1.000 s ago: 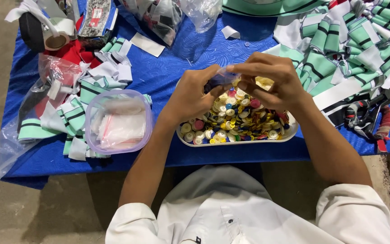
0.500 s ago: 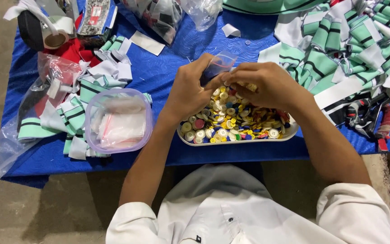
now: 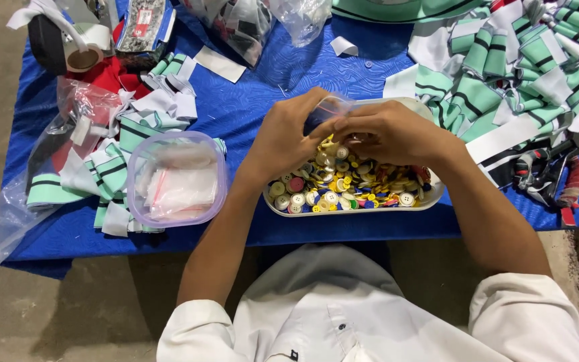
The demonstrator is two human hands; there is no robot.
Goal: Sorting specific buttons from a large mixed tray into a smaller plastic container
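Note:
A white oval tray (image 3: 353,210) full of mixed coloured buttons (image 3: 333,184) sits on the blue table (image 3: 256,110) in front of me. Above its far side, my left hand (image 3: 286,137) and my right hand (image 3: 390,131) meet, fingers pinched together on a small clear plastic bag (image 3: 330,106). The bag's lower part is hidden by my fingers, so I cannot tell what is inside it.
A round clear tub (image 3: 177,177) with small plastic bags stands left of the tray. Green, white and black striped fabric pieces (image 3: 504,80) lie piled at the right and at the left. Scissors (image 3: 547,177) rest at the right edge. Loose plastic bags (image 3: 249,20) lie at the back.
Both hands rose slightly from the buttons and came closer together around the small clear bag. The right hand no longer reaches into the tray.

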